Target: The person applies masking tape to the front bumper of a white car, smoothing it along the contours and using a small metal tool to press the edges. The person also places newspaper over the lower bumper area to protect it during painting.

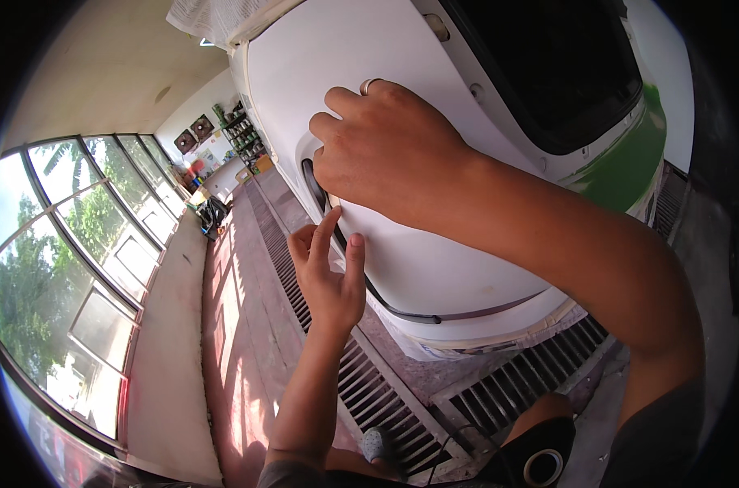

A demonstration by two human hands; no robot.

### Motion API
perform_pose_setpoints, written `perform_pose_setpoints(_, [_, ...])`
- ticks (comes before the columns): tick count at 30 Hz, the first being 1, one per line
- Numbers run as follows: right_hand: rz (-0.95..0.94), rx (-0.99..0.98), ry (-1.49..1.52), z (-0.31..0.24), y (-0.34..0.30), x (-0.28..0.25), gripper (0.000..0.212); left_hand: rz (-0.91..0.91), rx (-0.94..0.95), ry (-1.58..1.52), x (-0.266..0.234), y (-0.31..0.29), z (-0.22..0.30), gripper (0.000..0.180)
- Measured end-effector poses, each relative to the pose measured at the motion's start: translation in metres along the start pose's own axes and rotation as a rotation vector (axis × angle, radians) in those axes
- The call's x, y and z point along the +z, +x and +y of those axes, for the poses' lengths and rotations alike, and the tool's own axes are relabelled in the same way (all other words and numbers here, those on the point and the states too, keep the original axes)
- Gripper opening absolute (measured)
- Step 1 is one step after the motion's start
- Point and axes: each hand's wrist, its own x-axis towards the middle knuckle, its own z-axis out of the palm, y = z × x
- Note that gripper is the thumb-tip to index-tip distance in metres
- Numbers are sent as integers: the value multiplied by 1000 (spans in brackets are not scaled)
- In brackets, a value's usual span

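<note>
A white car body (451,260), seen at its rear corner, is in front of me, with a dark slot (311,180) along the panel edge. My right hand (390,150), a ring on one finger, bends over this slot with its fingers curled in. Its fingertips are hidden, and so is whatever they pinch. Just below it, my left hand (329,281) is raised, thumb and index finger apart and nothing held. The left index fingertip comes close to a small tan strip (334,200) under my right hand. A black trim strip (418,315) follows the lower panel edge.
Thin masking sheet (215,20) covers the car's upper left. A green patch (625,154) lies beside the dark rear window opening (548,73). Metal floor grates (386,386) run below. A pale ring-shaped roll (543,468) shows near my knee. Windows (77,244) line the left wall.
</note>
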Motion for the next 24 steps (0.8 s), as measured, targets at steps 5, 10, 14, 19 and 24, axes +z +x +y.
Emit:
perform_pose_setpoints(5, [-43, -47, 14, 4, 12, -1, 12, -57, -167, -237, -2, -3, -6, 49])
perform_pose_setpoints(10, [-101, -77, 0, 6, 18, -6, 11, -77, -202, -284, 1, -4, -5, 52])
perform_pose_setpoints(14, [-105, -67, -4, 3, 21, -4, 9, -78, -220, -306, 0, -7, -13, 53])
perform_pose_setpoints(19, [-79, -69, 22, 1, 23, -3, 8, -84, -212, -340, -1, -7, -16, 54])
perform_pose_setpoints(24, [-85, -76, 7, 0, 25, 0, 8, -73, -197, -303, 3, -8, -17, 54])
